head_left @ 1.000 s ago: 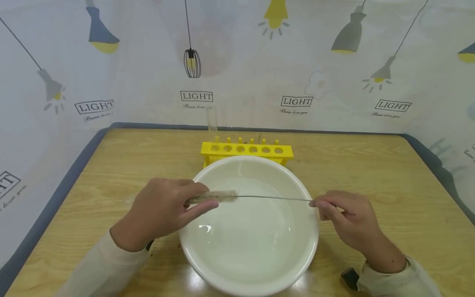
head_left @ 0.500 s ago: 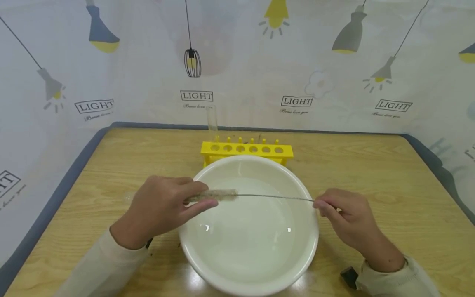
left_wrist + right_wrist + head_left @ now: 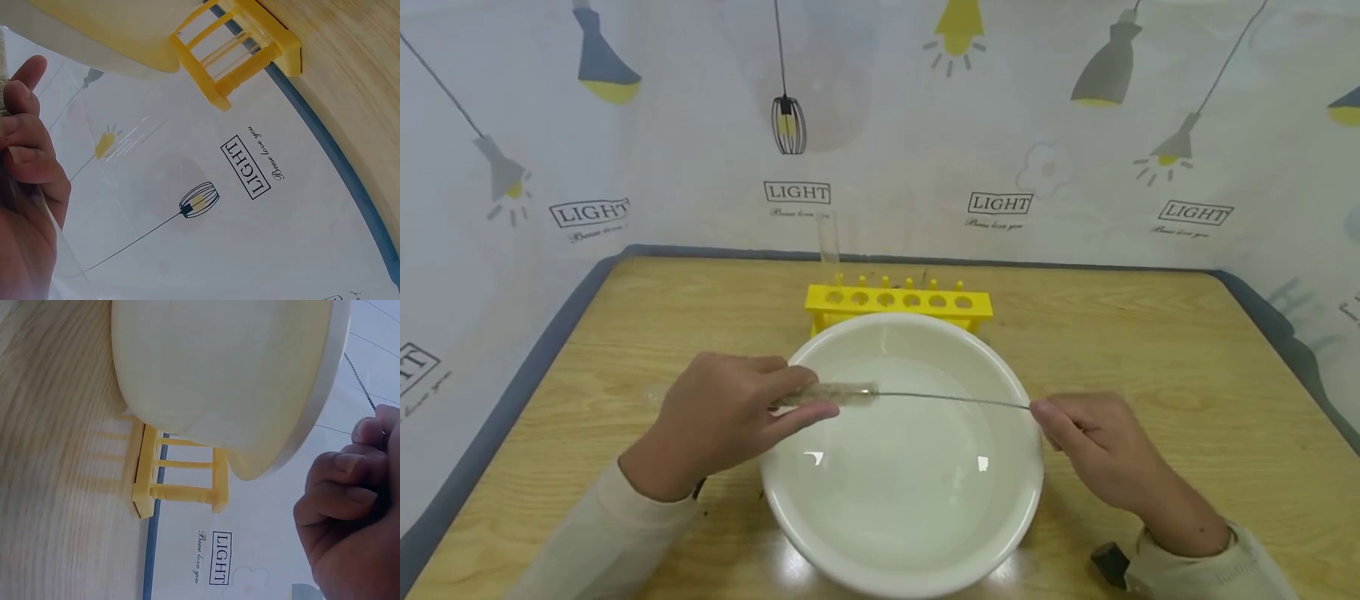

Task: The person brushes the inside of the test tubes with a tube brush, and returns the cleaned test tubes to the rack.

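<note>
In the head view my left hand (image 3: 722, 417) grips a clear test tube (image 3: 857, 393) lying level over a white basin (image 3: 782, 517). Pale bristles show inside the tube's mouth, and the twisted wire handle of a test tube brush (image 3: 955, 399) runs out of it to the right. My right hand (image 3: 1105, 450) pinches that wire's end above the basin's right rim. Left wrist view: curled fingers (image 3: 31, 156) wrap the tube, which is mostly cut off by the frame. In the right wrist view, the wire (image 3: 359, 381) leads into my bent fingers (image 3: 337, 494).
Behind the basin stands a yellow test tube rack (image 3: 898, 302), with another clear tube (image 3: 828, 242) upright at its left end. Water fills part of the basin. A small black object (image 3: 1108, 564) lies by the right sleeve. A patterned curtain (image 3: 895, 125) borders the wooden table (image 3: 1150, 342).
My right hand dips slightly and its fingers turn a little around the wire. The tube and left hand shift barely to the left; both grips stay as they were.
</note>
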`<state>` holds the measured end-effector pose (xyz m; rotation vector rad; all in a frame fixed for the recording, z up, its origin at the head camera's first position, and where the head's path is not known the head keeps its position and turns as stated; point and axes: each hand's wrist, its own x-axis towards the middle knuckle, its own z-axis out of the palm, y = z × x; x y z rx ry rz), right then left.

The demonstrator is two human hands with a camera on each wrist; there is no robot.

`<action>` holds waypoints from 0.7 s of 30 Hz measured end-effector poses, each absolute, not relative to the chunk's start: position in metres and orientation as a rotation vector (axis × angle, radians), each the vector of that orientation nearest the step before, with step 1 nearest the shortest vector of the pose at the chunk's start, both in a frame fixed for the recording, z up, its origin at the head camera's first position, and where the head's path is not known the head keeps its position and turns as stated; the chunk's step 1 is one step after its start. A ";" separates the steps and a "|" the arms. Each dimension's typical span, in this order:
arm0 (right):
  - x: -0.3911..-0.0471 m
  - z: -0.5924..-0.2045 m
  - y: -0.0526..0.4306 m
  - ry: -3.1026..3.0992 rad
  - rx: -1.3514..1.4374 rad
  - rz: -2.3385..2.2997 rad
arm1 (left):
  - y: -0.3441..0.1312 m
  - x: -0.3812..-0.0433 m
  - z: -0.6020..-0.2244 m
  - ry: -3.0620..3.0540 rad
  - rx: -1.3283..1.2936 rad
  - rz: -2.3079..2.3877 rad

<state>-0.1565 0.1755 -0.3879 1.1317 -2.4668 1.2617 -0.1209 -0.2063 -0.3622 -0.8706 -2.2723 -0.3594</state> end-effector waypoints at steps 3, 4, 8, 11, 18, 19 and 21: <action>-0.157 -0.390 0.175 -2.479 1.127 1.319 | -0.207 -0.121 -0.362 -2.271 -0.871 -0.352; -0.157 -0.390 0.175 -2.484 1.122 1.336 | -0.207 -0.121 -0.362 -2.273 -0.870 -0.352; -0.156 -0.388 0.176 -2.573 1.056 1.373 | -0.207 -0.120 -0.363 -2.277 -0.872 -0.352; -0.156 -0.383 0.177 -2.701 0.976 1.429 | -0.206 -0.121 -0.364 -2.255 -0.878 -0.339; -0.161 -0.375 0.180 -2.934 0.827 1.670 | -0.205 -0.121 -0.362 -2.225 -0.865 -0.286; -0.161 -0.375 0.181 -2.947 0.816 1.698 | -0.205 -0.121 -0.362 -2.232 -0.859 -0.280; -0.162 -0.373 0.182 -2.965 0.810 1.738 | -0.206 -0.121 -0.362 -2.244 -0.850 -0.272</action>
